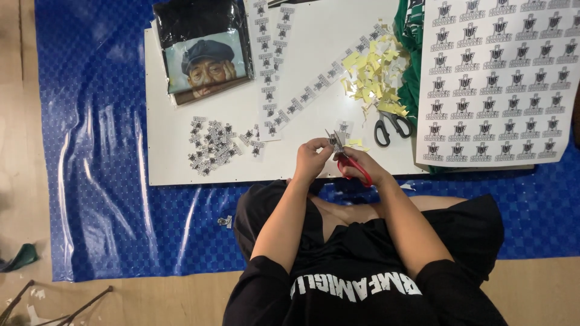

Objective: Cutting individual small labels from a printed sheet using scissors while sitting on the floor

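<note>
The left hand pinches a small printed sticker piece between thumb and fingertips, held just above the near edge of the white board. The right hand is closed around the handles of red-handled scissors, whose blades meet the sticker piece; the blade tips are too small to make out, so whether they are apart or together cannot be told. The handles are partly hidden by the fingers.

Just beyond the right hand, on the board, lie black-handled scissors, and past them a heap of yellow paper scraps. Farther to the right of that hand a large sheet of uncut stickers runs out of the picture at the top and right, with green cloth half covered beneath it.

To the left of the left hand, well apart, sits a pile of cut stickers. Beyond both hands long sticker strips cross the board, some cut off by the top edge. Far off to the left, a plastic-wrapped dark garment with a portrait print lies on the board's corner, its top out of view.

The board rests on a blue tarp.
</note>
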